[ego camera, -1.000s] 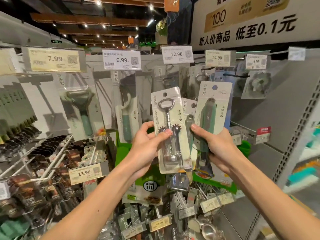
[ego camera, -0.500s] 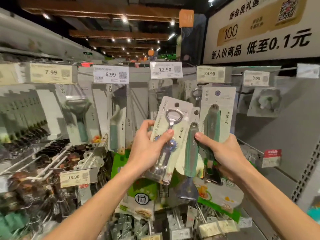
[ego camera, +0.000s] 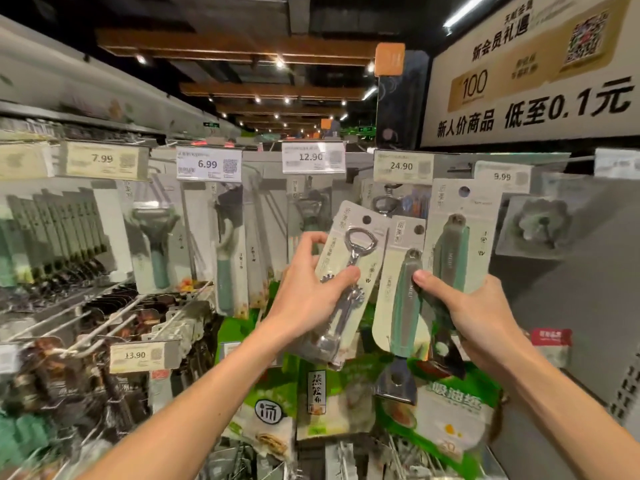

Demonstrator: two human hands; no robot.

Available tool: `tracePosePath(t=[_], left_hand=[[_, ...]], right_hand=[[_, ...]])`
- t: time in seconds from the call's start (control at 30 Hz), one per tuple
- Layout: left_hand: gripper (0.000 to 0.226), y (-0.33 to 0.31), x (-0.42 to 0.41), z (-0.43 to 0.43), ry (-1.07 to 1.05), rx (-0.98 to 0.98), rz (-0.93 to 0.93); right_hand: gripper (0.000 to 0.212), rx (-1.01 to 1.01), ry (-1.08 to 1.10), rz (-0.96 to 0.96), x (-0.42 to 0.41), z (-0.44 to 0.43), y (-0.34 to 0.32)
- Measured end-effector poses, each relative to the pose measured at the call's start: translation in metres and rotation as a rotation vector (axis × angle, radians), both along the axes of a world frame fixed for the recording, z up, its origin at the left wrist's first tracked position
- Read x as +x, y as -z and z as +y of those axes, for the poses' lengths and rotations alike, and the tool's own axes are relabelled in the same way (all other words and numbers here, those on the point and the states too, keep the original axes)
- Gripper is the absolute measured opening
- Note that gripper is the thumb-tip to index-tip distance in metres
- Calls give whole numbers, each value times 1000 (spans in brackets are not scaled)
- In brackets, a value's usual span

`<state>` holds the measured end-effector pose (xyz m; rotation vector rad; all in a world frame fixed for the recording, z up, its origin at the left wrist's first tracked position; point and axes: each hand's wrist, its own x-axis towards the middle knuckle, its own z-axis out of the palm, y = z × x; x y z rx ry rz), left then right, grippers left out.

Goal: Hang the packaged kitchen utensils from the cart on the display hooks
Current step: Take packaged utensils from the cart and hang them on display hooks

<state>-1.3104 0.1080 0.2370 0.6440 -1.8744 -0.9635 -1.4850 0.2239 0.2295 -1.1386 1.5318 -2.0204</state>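
My left hand [ego camera: 311, 292] grips a carded metal corkscrew-opener pack [ego camera: 349, 258], tilted to the right, thumb across its front. My right hand [ego camera: 474, 317] holds two carded green-handled utensil packs: a shorter one [ego camera: 401, 299] in front and a taller one [ego camera: 457, 244] behind it. Both hands are raised before the top row of display hooks, just below the 24.90 price tag [ego camera: 401, 166]. Another opener pack [ego camera: 384, 202] hangs on the hook behind. The cart is out of view.
More hooks carry peelers under the 7.99 tag [ego camera: 102, 159], 6.99 tag [ego camera: 207, 163] and 12.90 tag [ego camera: 311, 156]. A lower hook row with a 13.90 tag [ego camera: 138, 355] juts out at left. Green packets [ego camera: 433, 407] hang below. Grey pegboard [ego camera: 571, 306] lies at right.
Both hands have risen with their packs toward the top hooks. The corkscrew pack has tilted to the right and separated from the green-handled packs.
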Motion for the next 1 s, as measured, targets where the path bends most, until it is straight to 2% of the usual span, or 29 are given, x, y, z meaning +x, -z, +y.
tracePosePath(t=[0.27,0.33,0.47,0.73,0.87,1.0], left_hand=[[88,-29,-46,5,-15,-306,-187],[90,-37,-53,3,-57,-352,-233],[92,-47,-59,0,-71,-427,-196],[101,-53,-64,-2,28,-428,-96],[103,-63,-68,-5,18,-345,-33],[105,-60,-77,-12,-28,-419,-65]], right_hand=[[28,-15,17,-6,-29,22,7],[29,-12,23,-8,-35,25,9],[29,-6,24,8,-45,30,13],[32,13,-18,20,-55,28,21],[39,21,-34,22,-58,27,23],[34,16,-44,11,-61,26,23]])
